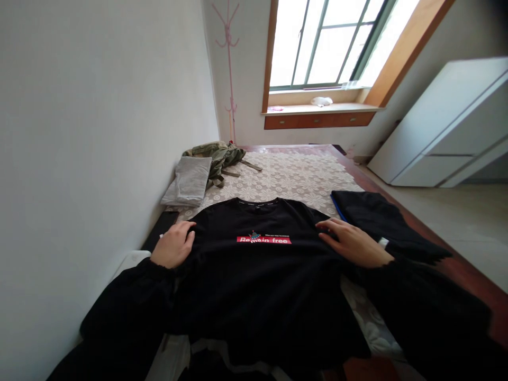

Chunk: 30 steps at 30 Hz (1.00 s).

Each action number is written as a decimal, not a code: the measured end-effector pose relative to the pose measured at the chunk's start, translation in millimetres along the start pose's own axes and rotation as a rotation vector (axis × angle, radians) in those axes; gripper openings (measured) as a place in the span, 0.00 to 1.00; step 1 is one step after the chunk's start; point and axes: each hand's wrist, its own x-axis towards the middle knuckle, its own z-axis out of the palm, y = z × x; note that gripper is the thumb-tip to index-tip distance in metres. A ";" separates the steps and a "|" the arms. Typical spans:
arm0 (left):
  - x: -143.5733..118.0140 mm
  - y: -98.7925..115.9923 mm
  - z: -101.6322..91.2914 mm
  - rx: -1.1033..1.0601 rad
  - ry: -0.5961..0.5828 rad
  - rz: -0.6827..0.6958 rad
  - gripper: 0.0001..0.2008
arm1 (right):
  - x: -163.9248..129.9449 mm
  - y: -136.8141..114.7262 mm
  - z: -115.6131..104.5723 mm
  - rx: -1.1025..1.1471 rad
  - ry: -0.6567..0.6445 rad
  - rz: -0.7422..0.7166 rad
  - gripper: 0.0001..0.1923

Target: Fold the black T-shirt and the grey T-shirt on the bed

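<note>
Pressing flat on a black sweatshirt, both hands lie palm down with fingers spread and grip nothing. Left hand sits on the garment's left shoulder area, fingers pointing toward the chest print. Right hand sits on the right shoulder area, fingers also pointing inward. Both wrists are covered by black sleeves.

Sweatshirt is laid out front side up on the bed, collar away from the person, hem nearest the camera. Red label with white lettering "Remain free" runs across the chest, between the two hands; small graphic above it, too small to read. Bed cover is a pale lace-like floral pattern.

Just right of the sweatshirt, a folded black garment lies on the bed, a blue edge showing along its left side; right hand is just beside it, contact not clear. Far left corner of the bed: folded grey cloth against the wall, with an olive green garment bunched behind it, touching it. A dark flat object lies at the bed's left edge near the left hand; cannot tell what it is.

Pink coat stand stands in the room corner. Window with wooden sill beyond the bed, small white item on the sill. White cabinet on the right side of the room.
</note>
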 end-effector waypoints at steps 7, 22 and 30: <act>21.7 15.0 57.2 0.071 -0.138 -0.104 0.34 | 49.7 5.4 63.2 -0.124 -0.057 0.075 0.34; 93.0 0.8 36.3 0.019 -0.132 -0.035 0.24 | 98.2 27.6 39.8 -0.077 0.034 0.169 0.25; 142.8 10.9 43.8 -0.036 -0.095 -0.090 0.11 | 129.9 43.2 40.3 0.045 0.043 0.213 0.12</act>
